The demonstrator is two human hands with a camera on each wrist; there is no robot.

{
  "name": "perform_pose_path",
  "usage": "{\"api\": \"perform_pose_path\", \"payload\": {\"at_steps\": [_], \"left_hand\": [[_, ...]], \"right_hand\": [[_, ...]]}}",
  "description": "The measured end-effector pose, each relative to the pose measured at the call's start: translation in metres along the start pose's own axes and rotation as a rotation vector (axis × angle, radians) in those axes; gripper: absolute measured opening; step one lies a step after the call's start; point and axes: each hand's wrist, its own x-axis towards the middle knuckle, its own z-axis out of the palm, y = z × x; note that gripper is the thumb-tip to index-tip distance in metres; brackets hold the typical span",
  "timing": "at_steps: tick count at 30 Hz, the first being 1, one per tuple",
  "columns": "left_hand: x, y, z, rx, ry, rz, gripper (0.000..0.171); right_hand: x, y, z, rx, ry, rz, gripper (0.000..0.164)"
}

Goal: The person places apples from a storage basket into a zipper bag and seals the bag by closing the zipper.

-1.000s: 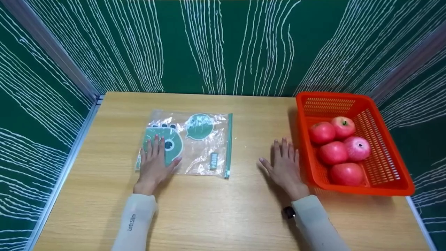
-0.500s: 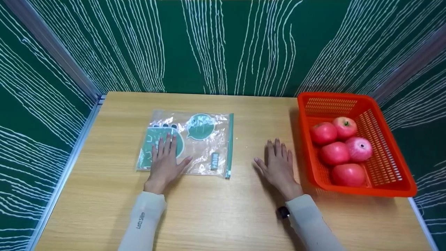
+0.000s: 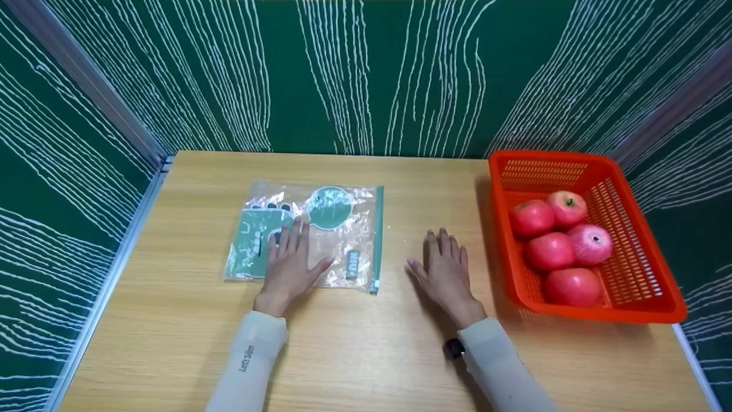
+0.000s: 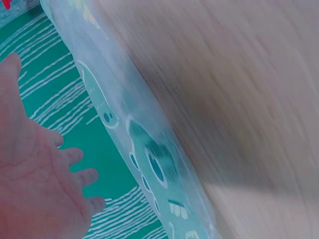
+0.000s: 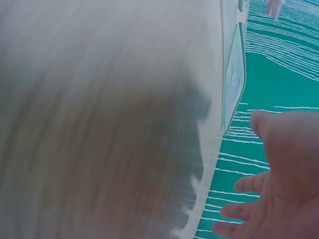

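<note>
A clear zip bag (image 3: 331, 252) with green cartoon prints lies flat on the wooden table, its green slider strip along the right side. Over its lower middle hovers my left hand (image 3: 289, 277), palm down with fingers straight; the left wrist view shows a gap between this hand (image 4: 45, 174) and the bag (image 4: 149, 149). My right hand (image 3: 446, 280) is held palm down above the table, between the bag and the orange basket, fingers extended and holding nothing. In the right wrist view the same hand (image 5: 289, 174) casts a shadow on the wood.
An orange plastic basket (image 3: 646, 260) stands at the right of the table (image 3: 366, 355) with several red apples (image 3: 549, 252) inside, one wrapped in a pinkish foam net. Green panels (image 3: 377, 74) with white wavy lines enclose the back and sides.
My left hand has moved right across the bag, from its left part toward its middle. My right hand has shifted left, away from the basket. Bag and basket stay in place.
</note>
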Motion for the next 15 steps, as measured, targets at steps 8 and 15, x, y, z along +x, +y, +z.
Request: {"api": "perform_pose_path", "payload": {"at_steps": [8, 15], "left_hand": [[0.006, 0.013, 0.006, 0.007, -0.015, 0.021, 0.097], [0.008, 0.025, 0.010, -0.026, -0.032, 0.034, 0.095]], "right_hand": [[0.001, -0.004, 0.005, 0.017, 0.022, -0.026, 0.078], [0.003, -0.009, 0.008, 0.027, 0.003, -0.021, 0.077]]}}
